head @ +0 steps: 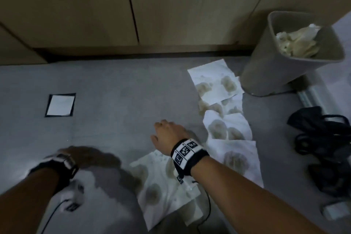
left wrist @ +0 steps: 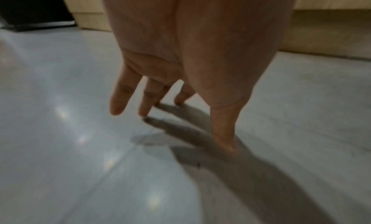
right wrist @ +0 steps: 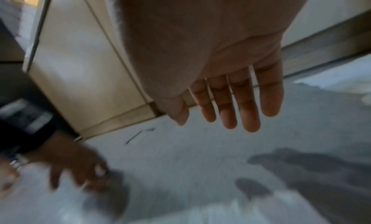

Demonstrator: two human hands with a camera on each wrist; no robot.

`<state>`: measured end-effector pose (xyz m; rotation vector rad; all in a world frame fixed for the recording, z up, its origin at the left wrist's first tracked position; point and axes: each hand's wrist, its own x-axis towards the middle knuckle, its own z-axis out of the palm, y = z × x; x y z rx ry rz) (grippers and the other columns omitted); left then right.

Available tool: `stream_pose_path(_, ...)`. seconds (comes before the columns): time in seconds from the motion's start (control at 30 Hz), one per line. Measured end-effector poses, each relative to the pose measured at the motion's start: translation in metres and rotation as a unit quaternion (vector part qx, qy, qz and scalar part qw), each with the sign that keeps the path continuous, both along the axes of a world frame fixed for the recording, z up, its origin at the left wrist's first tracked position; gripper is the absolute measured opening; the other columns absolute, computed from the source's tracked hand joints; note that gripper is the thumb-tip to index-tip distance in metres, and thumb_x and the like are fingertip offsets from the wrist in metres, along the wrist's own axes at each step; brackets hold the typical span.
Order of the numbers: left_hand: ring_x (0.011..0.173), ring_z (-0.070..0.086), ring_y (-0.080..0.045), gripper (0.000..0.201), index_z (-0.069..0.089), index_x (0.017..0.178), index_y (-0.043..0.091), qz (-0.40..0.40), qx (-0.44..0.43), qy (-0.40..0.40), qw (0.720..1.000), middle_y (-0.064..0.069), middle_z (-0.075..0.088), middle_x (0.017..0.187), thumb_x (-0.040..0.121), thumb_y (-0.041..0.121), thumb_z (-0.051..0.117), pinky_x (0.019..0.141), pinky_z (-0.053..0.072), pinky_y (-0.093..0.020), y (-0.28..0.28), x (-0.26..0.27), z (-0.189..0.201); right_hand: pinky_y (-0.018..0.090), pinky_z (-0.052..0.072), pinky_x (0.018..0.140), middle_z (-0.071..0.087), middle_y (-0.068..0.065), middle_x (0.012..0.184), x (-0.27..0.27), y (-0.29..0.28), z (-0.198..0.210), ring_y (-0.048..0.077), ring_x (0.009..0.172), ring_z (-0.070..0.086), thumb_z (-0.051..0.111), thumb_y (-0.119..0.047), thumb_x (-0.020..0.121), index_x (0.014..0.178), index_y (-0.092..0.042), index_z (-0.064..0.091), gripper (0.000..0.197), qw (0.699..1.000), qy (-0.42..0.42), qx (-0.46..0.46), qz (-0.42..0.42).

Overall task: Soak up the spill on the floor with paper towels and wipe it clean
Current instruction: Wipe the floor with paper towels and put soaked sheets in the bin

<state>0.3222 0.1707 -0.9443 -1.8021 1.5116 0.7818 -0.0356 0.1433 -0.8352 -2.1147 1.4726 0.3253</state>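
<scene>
Several white paper towels with brownish wet blotches lie flat on the grey floor in a row (head: 228, 127) that runs from the bin toward me. The nearest paper towel (head: 161, 186) lies under my right forearm. My right hand (head: 165, 131) (right wrist: 216, 119) hovers over bare floor just left of the row, with its fingers straight and together and nothing in it. My left hand (head: 85, 156) (left wrist: 184, 129) is low at the left and blurred. Its fingers are spread and point down, with the tips at the floor, and it holds nothing. Dark patches under the hands look like shadow.
A grey waste bin (head: 266, 74) with crumpled used towels in it stands at the back right. A black bag with straps (head: 322, 138) lies on the floor at the right. A white square with a black border (head: 59, 105) is set into the floor at the left. Beige cabinet doors (head: 85, 5) close the far side.
</scene>
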Motion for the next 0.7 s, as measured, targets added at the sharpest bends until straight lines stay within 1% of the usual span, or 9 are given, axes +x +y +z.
stream_pose_path(0.03, 0.118, 0.057, -0.029, 0.027, 0.059, 0.123, 0.024, 0.001, 0.033, -0.029, 0.999, -0.008, 0.060, 0.125, 0.100, 0.037, 0.057, 0.104, 0.044, -0.036, -0.010, -0.018, 0.037, 0.047, 0.046, 0.088, 0.050, 0.014, 0.127, 0.005, 0.011, -0.012, 0.036, 0.112, 0.054, 0.044, -0.039, 0.097, 0.126, -0.009, 0.048, 0.042, 1.000, 0.006, 0.013, 0.022)
stream_pose_path(0.1, 0.127, 0.053, -0.025, 0.049, 0.058, 0.132, 0.014, 0.000, 0.036, -0.074, 0.997, -0.011, 0.056, 0.139, 0.100, 0.050, 0.049, 0.105, 0.042, -0.032, -0.033, -0.009, 0.065, 0.047, 0.046, 0.087, 0.050, 0.013, 0.127, 0.014, 0.031, -0.029, 0.036, 0.111, 0.055, 0.050, -0.049, 0.095, 0.128, -0.011, 0.046, 0.051, 0.997, 0.019, 0.021, 0.067)
stream_pose_path(0.17, 0.141, 0.040, -0.023, 0.068, 0.041, 0.147, 0.008, 0.004, 0.017, -0.120, 0.993, -0.012, 0.041, 0.154, 0.098, 0.055, 0.050, 0.111, 0.032, -0.030, -0.045, 0.000, 0.096, 0.047, 0.048, 0.084, 0.049, 0.013, 0.125, 0.023, 0.048, -0.043, 0.035, 0.109, 0.055, 0.056, -0.058, 0.089, 0.128, -0.012, 0.045, 0.061, 0.995, 0.028, 0.032, 0.095)
stream_pose_path(0.3, 0.144, 0.035, -0.023, 0.076, 0.027, 0.154, 0.016, -0.030, -0.023, -0.128, 0.991, -0.007, 0.034, 0.156, 0.096, 0.062, 0.046, 0.115, 0.032, -0.033, -0.024, 0.037, 0.119, 0.052, 0.050, 0.083, 0.044, 0.008, 0.126, 0.035, 0.078, -0.059, 0.031, 0.113, 0.051, 0.071, -0.060, 0.075, 0.126, -0.016, 0.043, 0.073, 0.992, 0.059, 0.054, 0.094)
stream_pose_path(0.43, 0.147, 0.026, -0.033, 0.107, 0.013, 0.157, 0.014, 0.050, 0.009, -0.033, 0.998, -0.016, 0.019, 0.161, 0.081, 0.076, 0.056, 0.117, 0.027, -0.039, 0.053, 0.024, 0.099, 0.051, 0.052, 0.083, 0.040, 0.007, 0.128, 0.038, 0.084, -0.069, 0.029, 0.118, 0.049, 0.072, -0.041, 0.083, 0.127, -0.016, 0.042, 0.059, 0.991, 0.080, 0.049, 0.097)
stream_pose_path(0.5, 0.144, 0.026, -0.037, 0.130, 0.012, 0.155, 0.014, 0.109, 0.006, 0.008, 0.994, -0.019, 0.020, 0.155, 0.058, 0.091, 0.052, 0.115, 0.027, -0.040, 0.101, -0.004, 0.079, 0.050, 0.052, 0.084, 0.042, 0.007, 0.129, 0.036, 0.083, -0.072, 0.028, 0.119, 0.049, 0.069, -0.032, 0.087, 0.126, -0.017, 0.044, 0.048, 0.991, 0.076, 0.049, 0.098)
stream_pose_path(0.57, 0.145, 0.016, -0.042, 0.143, 0.005, 0.154, 0.015, 0.153, -0.013, 0.006, 0.988, -0.023, 0.007, 0.155, 0.044, 0.091, 0.053, 0.114, 0.029, -0.049, 0.137, -0.025, 0.054, 0.049, 0.052, 0.086, 0.043, 0.006, 0.129, 0.035, 0.082, -0.071, 0.028, 0.119, 0.049, 0.062, -0.019, 0.091, 0.124, -0.016, 0.049, 0.037, 0.989, 0.075, 0.049, 0.115)
stream_pose_path(0.63, 0.149, -0.003, -0.044, 0.136, -0.009, 0.155, 0.018, 0.186, -0.037, -0.023, 0.981, -0.024, -0.018, 0.158, 0.061, 0.077, 0.069, 0.112, 0.028, -0.058, 0.152, -0.034, 0.031, 0.048, 0.051, 0.088, 0.046, 0.006, 0.127, 0.032, 0.080, -0.070, 0.027, 0.119, 0.049, 0.053, -0.006, 0.090, 0.122, -0.015, 0.052, 0.034, 0.989, 0.067, 0.053, 0.121)
stream_pose_path(0.7, 0.148, -0.012, -0.047, 0.131, -0.017, 0.155, 0.016, 0.187, -0.039, -0.015, 0.981, -0.025, -0.031, 0.155, 0.072, 0.065, 0.073, 0.113, 0.026, -0.060, 0.152, -0.035, 0.023, 0.047, 0.050, 0.088, 0.048, 0.006, 0.123, 0.032, 0.077, -0.065, 0.028, 0.116, 0.052, 0.049, -0.008, 0.092, 0.118, -0.015, 0.053, 0.026, 0.992, 0.044, 0.062, 0.098)
